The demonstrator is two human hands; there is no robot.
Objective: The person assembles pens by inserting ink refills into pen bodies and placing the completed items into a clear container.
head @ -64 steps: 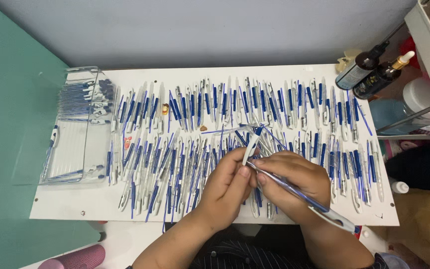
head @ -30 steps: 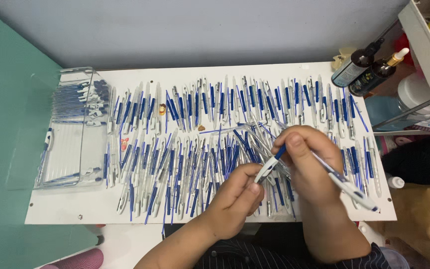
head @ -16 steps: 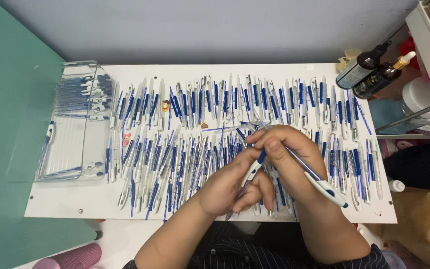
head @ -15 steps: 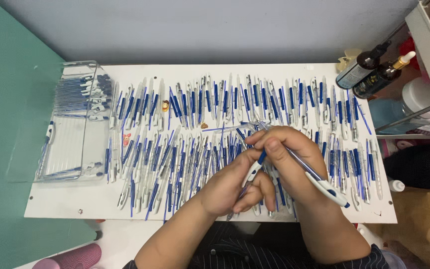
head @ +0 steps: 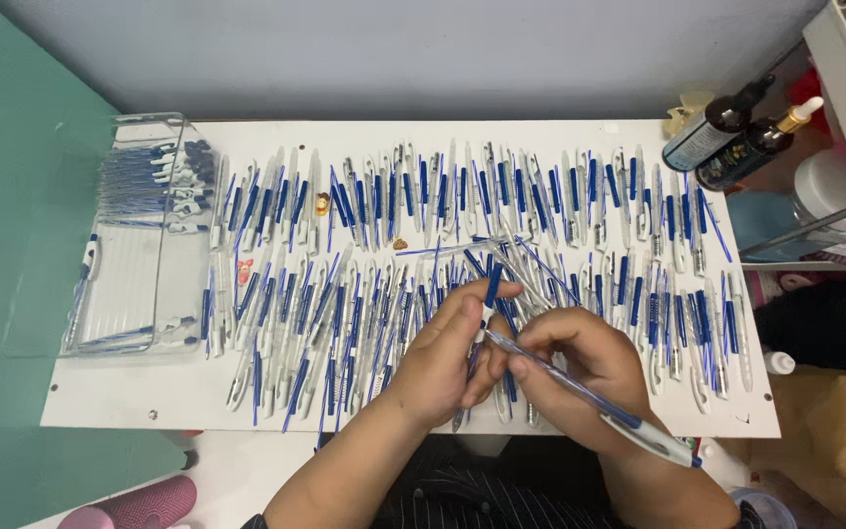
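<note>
A clear tray (head: 134,284) of pens sits left on the surface (head: 129,402); two dark bottles (head: 736,137) stand at right.

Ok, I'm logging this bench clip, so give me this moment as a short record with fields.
surface: white board covered in rows of blue and white pens
left hand: left hand pinches a blue pen part, grip shut
right hand: right hand holds a long pen, grip shut
tray: clear plastic tray at left, pens inside
right edge: two dark bottles
</note>
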